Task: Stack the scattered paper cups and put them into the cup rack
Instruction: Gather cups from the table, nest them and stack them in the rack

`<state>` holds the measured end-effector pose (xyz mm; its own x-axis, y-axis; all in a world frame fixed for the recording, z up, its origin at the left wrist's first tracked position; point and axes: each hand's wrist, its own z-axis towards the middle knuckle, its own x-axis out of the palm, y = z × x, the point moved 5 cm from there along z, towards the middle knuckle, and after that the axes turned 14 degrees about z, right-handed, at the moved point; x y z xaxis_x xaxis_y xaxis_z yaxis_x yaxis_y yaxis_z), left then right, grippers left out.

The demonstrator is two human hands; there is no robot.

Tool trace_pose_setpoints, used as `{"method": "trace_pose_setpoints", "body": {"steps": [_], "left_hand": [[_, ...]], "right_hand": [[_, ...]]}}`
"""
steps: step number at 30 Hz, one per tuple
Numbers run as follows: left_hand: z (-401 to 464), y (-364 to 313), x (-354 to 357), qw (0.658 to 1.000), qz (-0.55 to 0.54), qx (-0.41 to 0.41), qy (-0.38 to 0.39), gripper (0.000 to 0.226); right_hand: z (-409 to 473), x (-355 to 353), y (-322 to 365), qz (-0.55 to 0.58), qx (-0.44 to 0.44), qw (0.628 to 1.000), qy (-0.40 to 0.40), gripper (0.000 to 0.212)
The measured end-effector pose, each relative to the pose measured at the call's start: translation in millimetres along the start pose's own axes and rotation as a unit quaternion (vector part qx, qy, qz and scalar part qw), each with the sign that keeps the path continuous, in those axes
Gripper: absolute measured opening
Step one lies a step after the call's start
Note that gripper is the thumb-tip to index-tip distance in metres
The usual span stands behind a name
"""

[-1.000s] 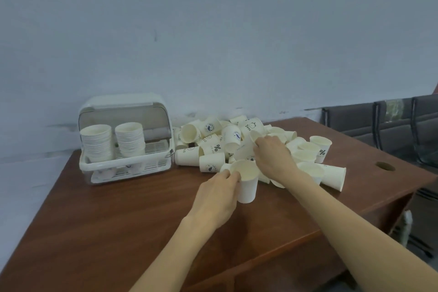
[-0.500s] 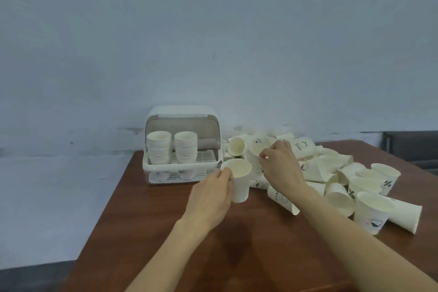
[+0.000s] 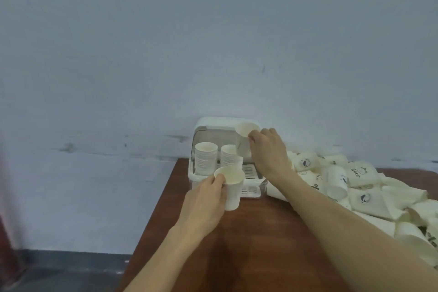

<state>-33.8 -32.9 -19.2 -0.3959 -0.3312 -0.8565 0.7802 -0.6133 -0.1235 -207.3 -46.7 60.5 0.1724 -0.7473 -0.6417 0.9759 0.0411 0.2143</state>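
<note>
Since the earlier frame the right hand [image 3: 269, 152] has left the heap of loose cups and risen to the top front of the cup rack [image 3: 226, 161], now carrying a single cup; the left hand [image 3: 206, 199] has kept its cup and sits closer to the rack.

Left to right:

1. Cup rack: white, with its lid raised, standing at the far left corner of the bench [image 3: 260, 244], against the wall [image 3: 213, 42]. Two stacks of cups [image 3: 205, 157] stand upright side by side in its left part.

2. Left grip: closed round a held cup [image 3: 231, 187]. Thumb and fingers curl about the rim and upper wall. The cup is upright, mouth up, raised off the bench just in front of the rack's front edge. Whether it is one cup or several nested cannot be told.

3. Right grip: fingertips pinch the rim of a lifted cup [image 3: 246, 131]. The cup is tilted, mouth toward the camera, level with the rack's lid and above its right part.

4. Loose cups [image 3: 360, 187]: a heap lying mostly on their sides along the far right side of the bench, starting just beside the rack. Some carry printed marks.
</note>
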Motion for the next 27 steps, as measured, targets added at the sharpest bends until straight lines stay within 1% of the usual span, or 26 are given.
{"method": "trace_pose_setpoints", "body": {"steps": [4, 10, 16, 20, 22, 27], "left_hand": [[-2.0, 19.0, -1.4, 1.000, 0.009, -0.008, -0.008, 0.014], [8.8, 37.2, -4.2, 0.999, 0.009, -0.015, -0.029, 0.020], [27.5, 35.7, -3.0, 0.998, 0.009, -0.021, -0.055, 0.017], [39.5, 29.7, -10.9, 0.996, 0.014, -0.034, -0.085, 0.019], [46.9, 29.1, -19.6, 0.993, 0.023, -0.043, -0.103, 0.018], [75.8, 33.8, -43.9, 0.988, 0.043, -0.063, -0.137, 0.018]], "right_hand": [[26.0, 13.0, 10.0, 0.004, -0.005, 1.000, -0.019, 0.015], [30.5, 37.1, 3.5, -0.022, 0.017, 0.999, 0.026, 0.021], [31.9, 39.9, 2.9, -0.030, 0.003, 0.999, 0.028, 0.024], [33.2, 42.1, -1.0, -0.028, 0.016, 0.999, 0.018, 0.018], [33.1, 45.1, -3.0, -0.029, 0.026, 0.998, 0.043, 0.018], [22.7, 56.4, -7.4, -0.037, 0.060, 0.984, 0.165, 0.017]]}}
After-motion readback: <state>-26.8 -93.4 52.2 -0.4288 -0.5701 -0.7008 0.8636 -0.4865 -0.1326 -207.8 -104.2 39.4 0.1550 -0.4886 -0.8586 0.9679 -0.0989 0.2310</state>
